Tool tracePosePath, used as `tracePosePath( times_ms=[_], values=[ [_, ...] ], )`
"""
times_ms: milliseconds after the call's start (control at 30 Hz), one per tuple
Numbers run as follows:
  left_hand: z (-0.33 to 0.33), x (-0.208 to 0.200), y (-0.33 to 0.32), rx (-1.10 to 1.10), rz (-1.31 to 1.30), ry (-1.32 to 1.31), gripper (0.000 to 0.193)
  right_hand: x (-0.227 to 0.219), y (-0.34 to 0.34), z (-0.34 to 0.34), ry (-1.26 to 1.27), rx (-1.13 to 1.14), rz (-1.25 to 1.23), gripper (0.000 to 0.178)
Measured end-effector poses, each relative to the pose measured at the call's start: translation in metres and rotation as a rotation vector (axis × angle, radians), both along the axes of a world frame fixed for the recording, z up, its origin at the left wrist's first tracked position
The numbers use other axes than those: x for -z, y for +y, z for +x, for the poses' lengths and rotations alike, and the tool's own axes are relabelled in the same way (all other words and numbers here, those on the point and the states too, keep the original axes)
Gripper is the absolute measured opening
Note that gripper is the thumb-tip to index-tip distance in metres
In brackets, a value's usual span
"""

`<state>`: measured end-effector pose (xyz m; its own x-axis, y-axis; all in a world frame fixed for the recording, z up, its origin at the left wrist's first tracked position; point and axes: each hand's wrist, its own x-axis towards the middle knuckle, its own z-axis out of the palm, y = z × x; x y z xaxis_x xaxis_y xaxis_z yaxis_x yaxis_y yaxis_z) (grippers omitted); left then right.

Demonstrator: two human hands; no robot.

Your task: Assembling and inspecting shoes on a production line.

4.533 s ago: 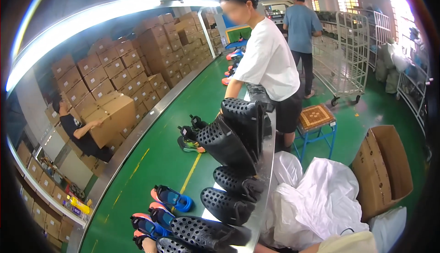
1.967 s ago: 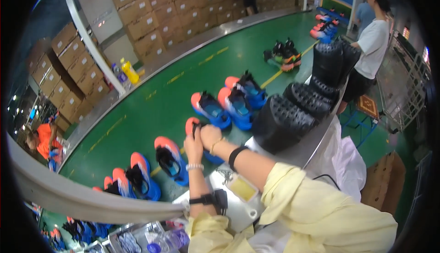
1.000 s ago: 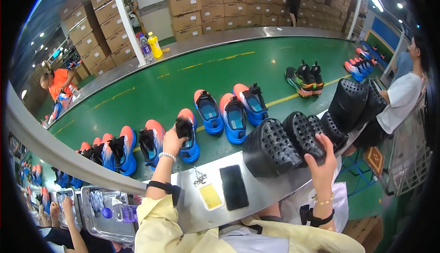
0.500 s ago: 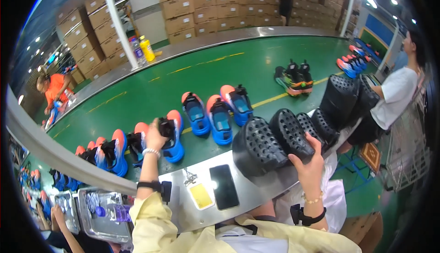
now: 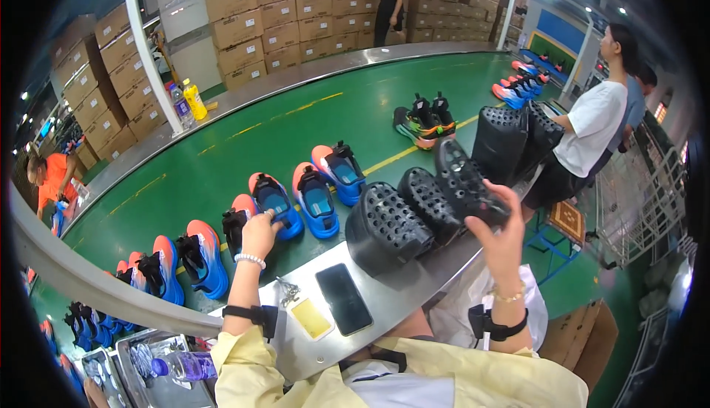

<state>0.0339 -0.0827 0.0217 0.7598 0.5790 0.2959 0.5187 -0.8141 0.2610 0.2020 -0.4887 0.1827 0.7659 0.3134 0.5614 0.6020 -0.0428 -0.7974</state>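
My right hand (image 5: 503, 223) grips a black perforated, shoe-shaped block (image 5: 460, 175), lifted and tilted above the others of its kind. Beside it on the metal ledge stand a large black perforated block (image 5: 392, 223) and a smaller one (image 5: 430, 204). My left hand (image 5: 259, 238) has its fingers closed at the heel of a blue and coral sneaker (image 5: 275, 202), which rests on the green belt. To its right are two like sneakers (image 5: 316, 199) (image 5: 339, 173). Another sneaker (image 5: 238, 223) is partly behind my left hand.
In front of me a phone (image 5: 344, 298) and a yellow card (image 5: 310, 318) lie on the metal ledge (image 5: 303, 352). More sneakers (image 5: 203, 260) line the belt (image 5: 222, 175) at left. Dark, multicoloured shoes (image 5: 425, 121) stand farther off. A person in white (image 5: 595, 116) is at right.
My view has swung to the right. My left hand has let go of one sneaker and moved to the heel of the one beside it. My right hand has raised and tilted a black block.
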Motion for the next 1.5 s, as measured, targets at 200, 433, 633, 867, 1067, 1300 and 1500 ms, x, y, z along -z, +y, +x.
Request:
tracePosePath(
  times_ms=[200,433,633,867,1067,1300,1500],
  values=[
    [-0.04,0.013,-0.069,0.125,-0.108,-0.223,0.029,-0.037,0.052,-0.074,0.138,-0.304,-0.001,0.044],
    [-0.07,0.046,-0.049,0.044,-0.383,-0.354,0.051,0.042,0.251,-0.093,-0.229,-0.401,-0.839,0.043],
    [-0.071,0.04,-0.054,0.039,-0.477,-0.377,0.045,0.113,0.321,-0.1,-0.469,-0.269,-0.974,0.035],
    [-0.07,0.05,-0.05,0.009,-0.613,-0.474,0.039,0.116,0.343,-0.097,-0.272,-0.212,-1.156,0.036],
    [-0.074,0.05,-0.046,0.009,-0.697,-0.558,0.039,0.144,0.352,-0.112,-0.254,-0.147,-1.03,0.026],
    [-0.08,0.046,-0.053,-0.017,-0.748,-0.583,0.036,0.195,0.385,-0.097,-0.226,-0.156,-0.918,0.02],
    [-0.077,0.039,-0.058,-0.176,-0.33,-0.43,0.043,0.175,0.382,-0.094,-0.276,-0.41,-1.029,0.027]
  ],
)
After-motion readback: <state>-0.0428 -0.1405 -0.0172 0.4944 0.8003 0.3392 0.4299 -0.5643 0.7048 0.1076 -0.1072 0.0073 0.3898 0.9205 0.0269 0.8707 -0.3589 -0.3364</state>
